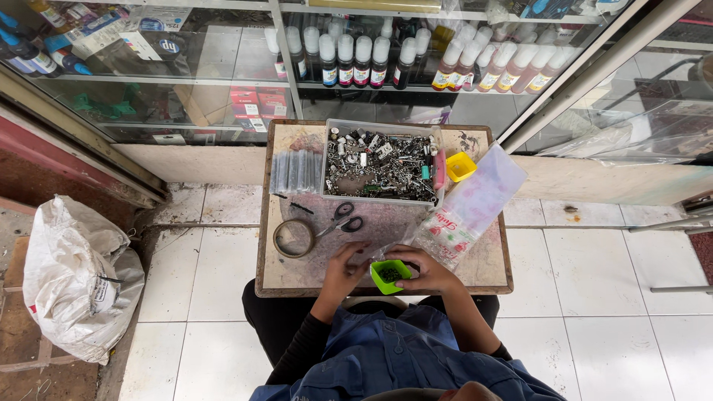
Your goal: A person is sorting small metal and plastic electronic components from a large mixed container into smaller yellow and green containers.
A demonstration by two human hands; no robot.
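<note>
bright daylight, sharp (glass glare), soft shadows

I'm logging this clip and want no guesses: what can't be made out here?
Head view:
- Contents of the green cup: dark bits, too small to identify.
- Right hand fingertips: hidden behind the cup.
- Left hand grip: unclear.
- Parts in the clear bin: too small to identify.

Green cup, yellow tray
</note>
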